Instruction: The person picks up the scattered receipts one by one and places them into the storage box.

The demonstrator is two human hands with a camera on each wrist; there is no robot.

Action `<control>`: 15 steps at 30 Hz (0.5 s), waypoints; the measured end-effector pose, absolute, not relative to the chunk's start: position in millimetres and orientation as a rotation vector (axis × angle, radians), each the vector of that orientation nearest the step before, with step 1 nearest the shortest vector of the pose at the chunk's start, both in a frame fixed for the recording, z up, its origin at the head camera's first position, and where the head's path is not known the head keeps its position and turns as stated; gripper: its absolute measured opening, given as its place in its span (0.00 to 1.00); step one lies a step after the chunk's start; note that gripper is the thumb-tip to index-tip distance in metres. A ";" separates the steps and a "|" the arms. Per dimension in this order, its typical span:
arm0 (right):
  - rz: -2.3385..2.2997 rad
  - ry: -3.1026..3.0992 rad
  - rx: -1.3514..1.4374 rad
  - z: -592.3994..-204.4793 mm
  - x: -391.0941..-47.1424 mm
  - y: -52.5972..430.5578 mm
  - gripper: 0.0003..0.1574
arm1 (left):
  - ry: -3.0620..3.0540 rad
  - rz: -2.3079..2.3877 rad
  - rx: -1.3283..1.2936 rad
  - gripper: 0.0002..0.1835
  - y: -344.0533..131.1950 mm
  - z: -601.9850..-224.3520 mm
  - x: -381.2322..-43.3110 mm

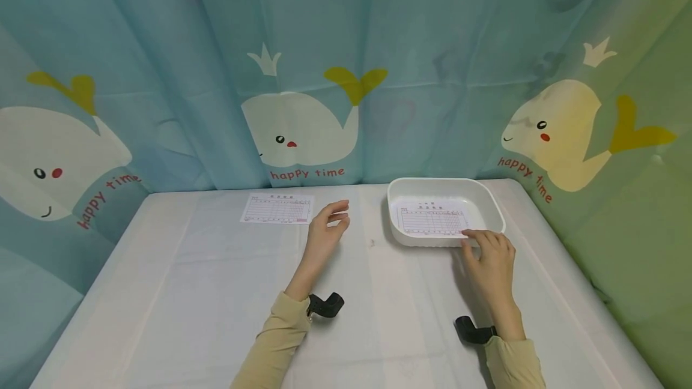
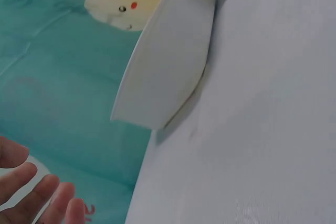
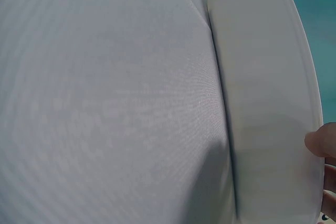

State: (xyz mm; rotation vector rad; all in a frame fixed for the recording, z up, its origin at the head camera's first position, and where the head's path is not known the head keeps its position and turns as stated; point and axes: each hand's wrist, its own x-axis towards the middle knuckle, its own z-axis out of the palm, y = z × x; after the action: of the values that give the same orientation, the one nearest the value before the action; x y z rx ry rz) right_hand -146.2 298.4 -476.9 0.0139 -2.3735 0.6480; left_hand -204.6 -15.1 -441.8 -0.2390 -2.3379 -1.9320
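A white plastic tray [image 1: 447,242] stands at the back right of the table, with a printed form [image 1: 432,221] lying inside it. At the tray's front right, my right hand [image 1: 491,260] holds the rim, thumb outside and fingers over the inner side. Close-up in the right wrist view, the thumb [image 3: 318,141] lies against the top of the outer wall. My left hand [image 1: 322,232] hovers with loosely bent fingers and nothing between them, just right of a second printed form [image 1: 277,209] on the table. In the left wrist view its fingers [image 2: 44,195] are spread.
A white cloth covers the table [image 1: 216,293]. Behind it hangs a blue-green curtain [image 1: 432,47] with whale prints, and its green part [image 1: 638,245] runs along the right side. Each wrist wears a small black camera, such as the one [image 1: 326,305] on the left.
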 end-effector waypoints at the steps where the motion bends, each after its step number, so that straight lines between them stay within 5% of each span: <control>1: 0.647 -2.372 0.015 -476.5 -146.3 298.0 0.10 | -2.342 -1.925 -0.217 0.19 -19.0 -442.2 -205.9; 15: 0.646 -2.388 0.005 -475.8 -145.3 297.5 0.10 | -2.293 -1.835 0.022 0.19 -79.0 -450.4 -224.4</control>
State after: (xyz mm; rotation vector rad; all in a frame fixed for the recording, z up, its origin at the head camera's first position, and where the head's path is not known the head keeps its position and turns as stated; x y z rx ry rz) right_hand -145.3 297.5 -475.8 0.0050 -2.3883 0.6456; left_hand -224.4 -79.0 -450.4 0.0221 -2.2934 -1.8354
